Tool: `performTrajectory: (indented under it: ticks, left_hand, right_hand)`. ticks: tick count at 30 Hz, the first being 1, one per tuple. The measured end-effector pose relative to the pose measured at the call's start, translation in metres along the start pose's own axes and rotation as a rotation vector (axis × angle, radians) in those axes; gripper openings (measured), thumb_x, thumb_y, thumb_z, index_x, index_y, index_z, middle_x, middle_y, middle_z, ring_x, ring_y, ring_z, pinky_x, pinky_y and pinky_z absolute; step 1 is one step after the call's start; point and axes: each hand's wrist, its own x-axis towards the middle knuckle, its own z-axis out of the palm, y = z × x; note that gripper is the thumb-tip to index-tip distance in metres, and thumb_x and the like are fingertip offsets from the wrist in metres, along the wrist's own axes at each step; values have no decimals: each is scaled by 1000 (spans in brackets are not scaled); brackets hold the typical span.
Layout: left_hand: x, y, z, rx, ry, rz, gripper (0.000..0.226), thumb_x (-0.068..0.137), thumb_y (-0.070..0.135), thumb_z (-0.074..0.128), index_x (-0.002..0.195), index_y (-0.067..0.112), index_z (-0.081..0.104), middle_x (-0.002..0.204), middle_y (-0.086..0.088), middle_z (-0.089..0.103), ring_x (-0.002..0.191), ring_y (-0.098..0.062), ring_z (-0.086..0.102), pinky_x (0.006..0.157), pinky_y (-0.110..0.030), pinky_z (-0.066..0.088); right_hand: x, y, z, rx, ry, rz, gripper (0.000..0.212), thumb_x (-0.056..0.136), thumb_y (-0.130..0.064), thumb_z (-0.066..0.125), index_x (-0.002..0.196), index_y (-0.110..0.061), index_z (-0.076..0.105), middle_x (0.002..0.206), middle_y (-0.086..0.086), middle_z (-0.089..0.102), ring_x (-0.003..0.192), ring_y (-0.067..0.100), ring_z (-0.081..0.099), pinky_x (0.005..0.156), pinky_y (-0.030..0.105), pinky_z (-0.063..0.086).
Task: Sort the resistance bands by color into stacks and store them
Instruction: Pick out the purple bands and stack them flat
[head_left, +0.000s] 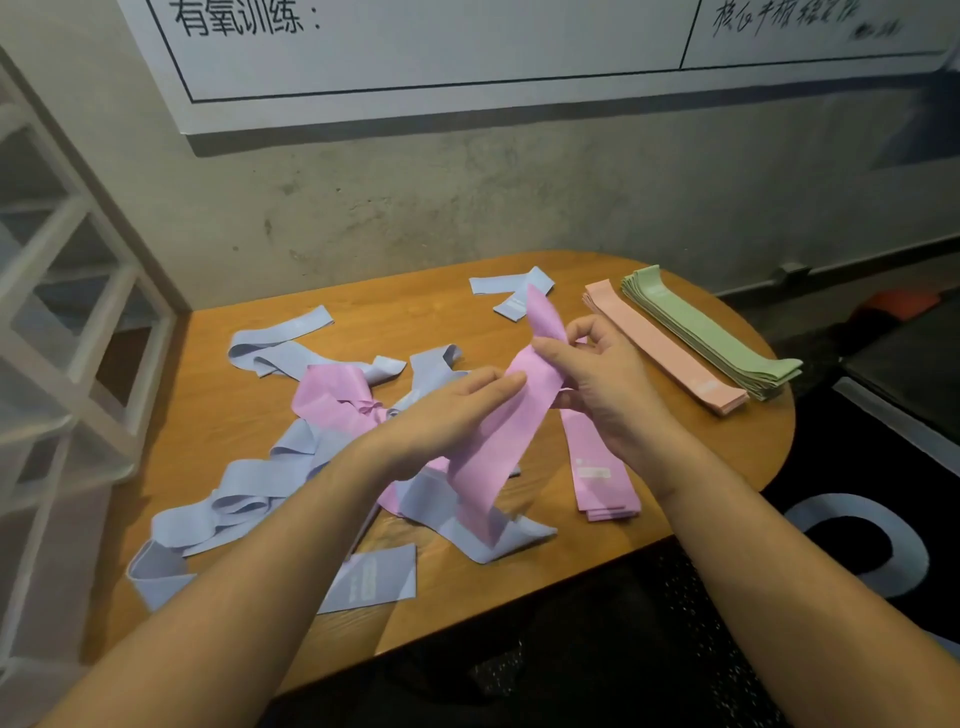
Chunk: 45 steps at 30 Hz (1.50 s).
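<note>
Head view, looking down on wooden table with rounded right end, set against grey wall.

Held item: pink band, raised above table, slanting from upper right to lower left. Right hand grips its upper part, fingers curled round it, thumb on top. Left hand lies along band's left edge, fingers straight and together, touching fabric — not curled round it.

Sorted stacks, right side of table:
- green stack, farthest right, bands laid flat and aligned, running diagonally.
- peach stack, just beside green stack on its left, parallel to it.
- pink stack, nearer front edge, partly hidden under right hand and wrist; white label visible near its lower end.

Unsorted items, centre and left of table:
- loose blue bands, tangled and overlapping, spread from far left corner to front edge.
- blue band with printed label, lying flat at front edge, partly covered by left forearm.
- folded blue band at back of table, apart from pile, behind tip of held band.
- crumpled pink band lying amid blue ones, left of left hand.

Surroundings: white shelf frame at left; whiteboard with black lines and handwriting on wall above — text partly cut off.
</note>
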Motion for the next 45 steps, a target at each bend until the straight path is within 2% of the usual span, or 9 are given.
performTrajectory:
  ticks: [3,6,10,14,24,31,36,39,45]
  left_hand:
    - [2,3,13,-105,-6,65,49,98,62,46,123,21,58,108,-15,58,93,-17,59,74,-33,52]
    - [7,8,26,-206,63,133,43,99,54,51,122,20,62,114,-8,65,102,-13,65,82,-35,56]
    - [14,18,37,-216,236,266,13,101,33,59,101,24,68,96,4,69,87,-6,67,71,-26,55]
    - [19,26,40,-170,333,317,13,97,17,65,92,26,72,83,10,71,75,-2,64,66,-25,57]
    - [22,51,44,-458,276,217,14,102,11,53,106,18,64,83,-2,68,71,-13,64,53,-27,52]
    - [41,69,36,-870,240,-37,28,104,20,52,126,5,62,92,-3,69,57,-5,63,43,-15,44]
    - [68,66,33,-871,275,-140,36,101,29,57,129,8,65,102,-3,71,76,-11,67,64,-23,55]
    - [85,67,36,-799,303,-142,35,102,29,52,128,10,66,104,0,74,84,-11,68,69,-25,51]
    - [113,76,50,-725,349,-151,21,95,12,49,107,15,65,99,-2,71,86,-16,65,73,-31,51]
  right_hand:
    - [-6,-1,-4,-18,-71,5,20,93,-15,71,104,-11,55,92,22,71,75,22,64,59,33,55]
    - [-12,1,-10,-67,-88,-24,16,93,-15,71,103,-12,59,103,27,68,77,22,65,64,38,54]
    - [-18,3,-20,-204,-92,-120,10,93,-18,71,96,-17,62,102,10,69,89,25,71,56,33,57]
    - [-19,7,-29,-228,-67,-149,16,90,-21,76,98,-20,62,104,6,67,96,26,68,60,33,59]
    - [-25,13,-44,-113,-145,-19,17,98,-23,64,95,-7,68,85,4,68,83,17,64,86,40,53]
    - [-29,15,-53,-107,-240,-38,19,98,-12,62,113,0,64,89,6,73,77,13,66,69,28,57]
    - [-23,23,-59,-159,-146,-26,11,101,-16,59,96,-12,68,72,-15,66,64,-1,55,59,13,42]
    - [-18,28,-65,-209,-115,12,18,104,-27,55,89,-19,64,75,-12,62,69,1,53,62,19,41]
    - [-13,40,-79,-306,-157,103,13,99,-22,59,112,-20,60,97,0,69,88,12,66,75,27,51]
